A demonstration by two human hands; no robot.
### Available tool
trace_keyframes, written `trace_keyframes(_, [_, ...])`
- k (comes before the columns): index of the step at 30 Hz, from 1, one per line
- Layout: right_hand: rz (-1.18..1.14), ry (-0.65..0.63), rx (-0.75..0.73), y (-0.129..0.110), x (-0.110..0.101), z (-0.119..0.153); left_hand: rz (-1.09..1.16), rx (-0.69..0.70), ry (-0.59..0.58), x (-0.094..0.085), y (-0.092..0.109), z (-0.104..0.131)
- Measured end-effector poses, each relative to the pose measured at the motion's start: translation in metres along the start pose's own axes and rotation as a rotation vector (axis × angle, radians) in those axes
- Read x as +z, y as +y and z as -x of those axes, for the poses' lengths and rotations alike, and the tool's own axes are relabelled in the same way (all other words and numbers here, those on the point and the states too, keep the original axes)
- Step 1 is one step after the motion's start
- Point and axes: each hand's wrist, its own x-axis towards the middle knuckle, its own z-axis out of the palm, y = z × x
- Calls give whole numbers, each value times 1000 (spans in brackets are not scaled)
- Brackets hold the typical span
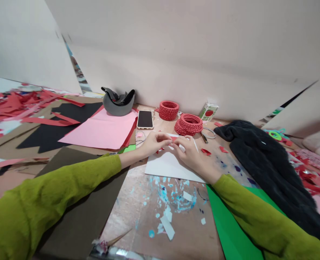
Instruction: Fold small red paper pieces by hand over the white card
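My left hand (154, 143) and my right hand (189, 154) meet over a white sheet (171, 167), fingertips pinched together. Between them shows a small piece of red paper (174, 138), mostly covered by the fingers. On the table to the right of my right hand lie two small folded red paper pieces (206, 152). Just beyond the hands stand two red rings (169, 111) (188, 125) with bumpy walls, seemingly built from many folded paper pieces.
Behind the left hand lie a phone (145, 120), pink paper (100, 130) and a grey cap (119, 103). A small carton (208, 110) stands near the white wall. Dark fabric (268, 162) and green paper (230, 224) flank the right arm. Paper scraps (167, 226) litter the paint-stained table.
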Motion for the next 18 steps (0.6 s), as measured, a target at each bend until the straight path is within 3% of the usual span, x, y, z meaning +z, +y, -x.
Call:
trace_keyframes(6, [-38, -25, 24, -6, -6, -1, -79, 29, -4, 1, 7, 1])
trace_keyframes(11, [-91, 61, 133, 4, -3, -2, -37, 70, 146, 2, 6, 0])
trace_keyframes(14, [-5, 118, 221, 15, 3, -1, -7, 33, 236, 2, 5, -1])
trace_keyframes(18, [181, 46, 285, 23, 10, 3, -3, -7, 207, 5, 8, 2])
